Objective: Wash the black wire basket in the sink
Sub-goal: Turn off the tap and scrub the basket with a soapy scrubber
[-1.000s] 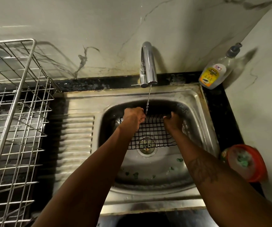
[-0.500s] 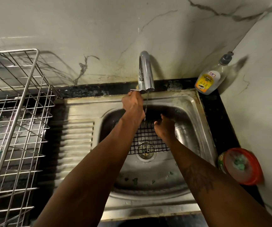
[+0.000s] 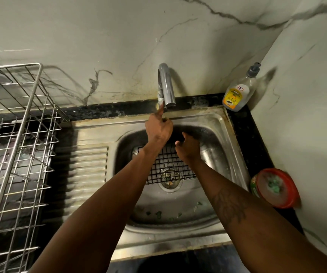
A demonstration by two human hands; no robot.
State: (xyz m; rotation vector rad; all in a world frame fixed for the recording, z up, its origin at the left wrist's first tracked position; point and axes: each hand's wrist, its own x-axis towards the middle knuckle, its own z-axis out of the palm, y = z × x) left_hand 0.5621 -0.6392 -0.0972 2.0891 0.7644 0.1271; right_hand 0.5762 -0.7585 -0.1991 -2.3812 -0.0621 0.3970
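Note:
The black wire basket [image 3: 166,166] lies in the bowl of the steel sink [image 3: 202,219], over the drain. My left hand [image 3: 158,129] is raised to the base of the chrome tap [image 3: 166,85]. Its forefinger points up against the spout and its other fingers are curled at the small tap lever. My right hand [image 3: 188,148] hangs over the basket's far right part with thumb and fingers loosely spread. Whether it touches the wire is hidden. No water stream shows under the spout.
A steel wire dish rack [image 3: 15,146] fills the left side beside the ribbed drainboard [image 3: 87,170]. A soap bottle [image 3: 239,91] stands in the back right corner. A red tub with a green scrubber [image 3: 276,188] sits right of the sink. Green scraps lie in the bowl.
My left hand let go of the basket and rose to the tap lever. My right hand slid left and loosened over the basket. The water stream has stopped.

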